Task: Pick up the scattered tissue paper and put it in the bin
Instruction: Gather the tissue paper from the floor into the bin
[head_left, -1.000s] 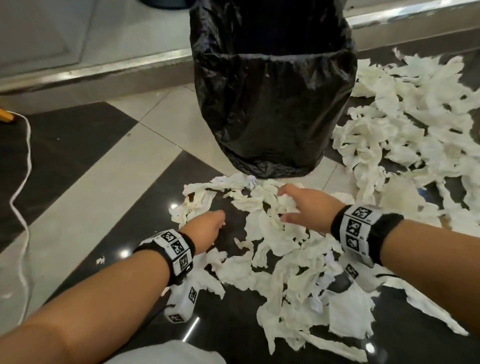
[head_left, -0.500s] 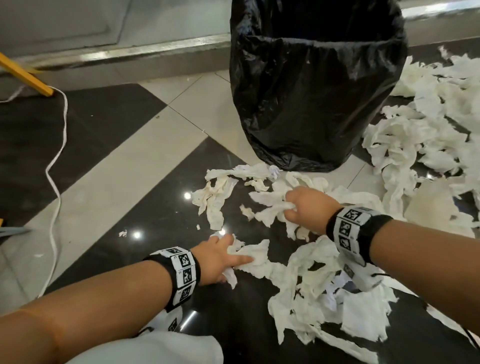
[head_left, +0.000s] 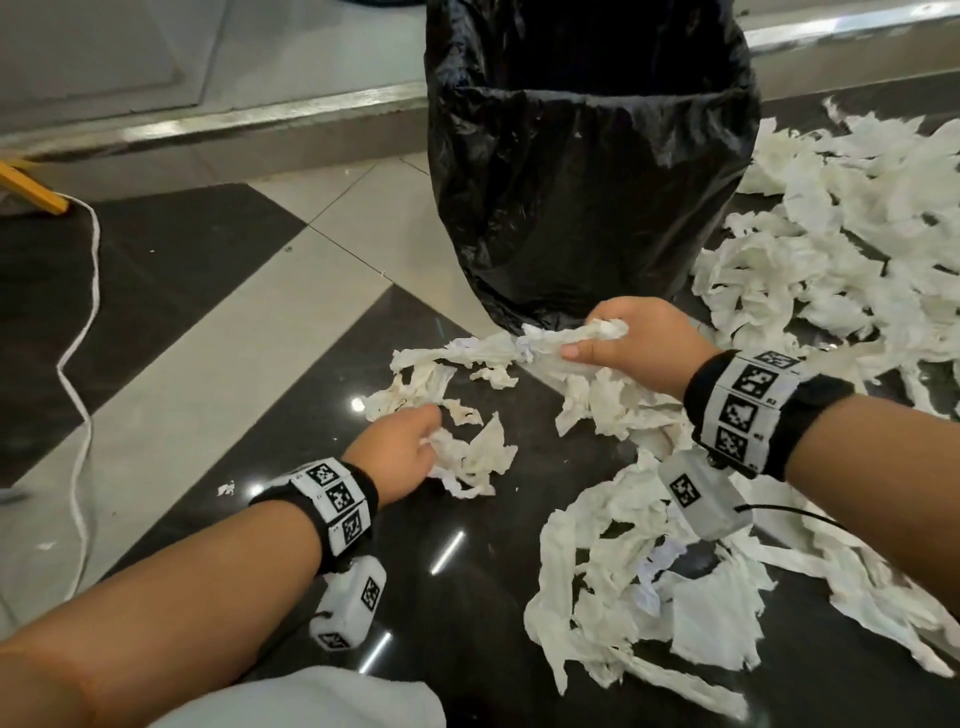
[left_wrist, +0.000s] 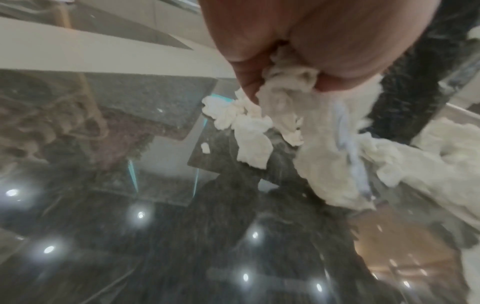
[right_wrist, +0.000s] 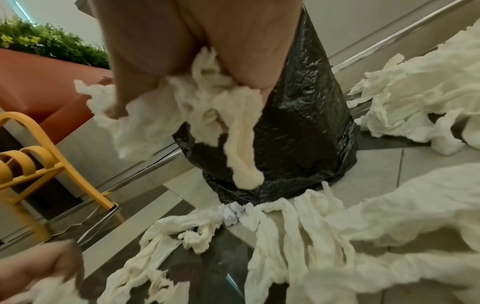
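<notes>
White torn tissue paper (head_left: 613, 566) lies scattered over the glossy dark floor in front of and to the right of a bin lined with a black bag (head_left: 587, 197). My left hand (head_left: 400, 449) is low over the floor and grips a crumpled bunch of tissue (left_wrist: 291, 92), which trails to the right. My right hand (head_left: 628, 338) is raised just in front of the bin's base and clutches a wad of tissue (right_wrist: 207, 107), with strips hanging down from it. More strips (head_left: 415, 384) lie between the two hands.
A large heap of tissue (head_left: 841, 249) spreads to the right of the bin. A white cord (head_left: 78, 364) runs along the floor at the left, near a yellow frame (right_wrist: 52, 164). A metal-edged step (head_left: 208, 124) crosses behind the bin. A planter with greenery (right_wrist: 46, 45) stands at far left.
Both hands have closed on tissue and lifted it. The right hand has risen toward the bin's base with its wad; the left has gathered a bunch nearer the loose strips.
</notes>
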